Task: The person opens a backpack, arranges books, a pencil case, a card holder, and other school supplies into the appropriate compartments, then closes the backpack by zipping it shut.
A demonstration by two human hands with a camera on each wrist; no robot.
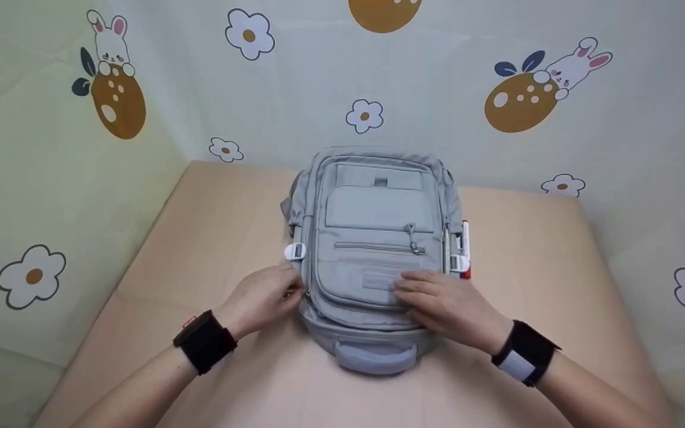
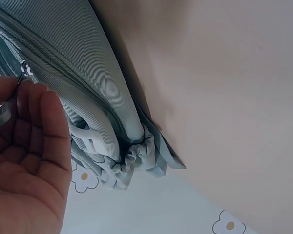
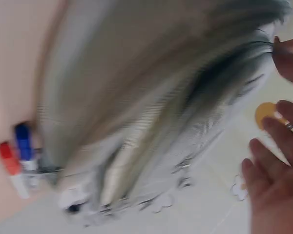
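Head: backpack (image 1: 378, 208) on the desk (image 1: 223, 226), zipper work seemingly under way.
Left wrist: left grip (image 2: 31, 151) pinches a zipper pull (image 2: 25, 70); next likely calls for drawing it along. Right wrist: right grip (image 3: 278, 183), fingers loosely spread, thumb at the backpack, presumably steadying it.

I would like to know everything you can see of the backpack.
The backpack is grey, of what looks like woven fabric, with a front pocket, zips, white buckles and a near-end handle. It lies front up on the table; its right side seems to gape, though blurred. The left hand pinches a zip pull; the right hand touches its front. Pens sit at its right side.
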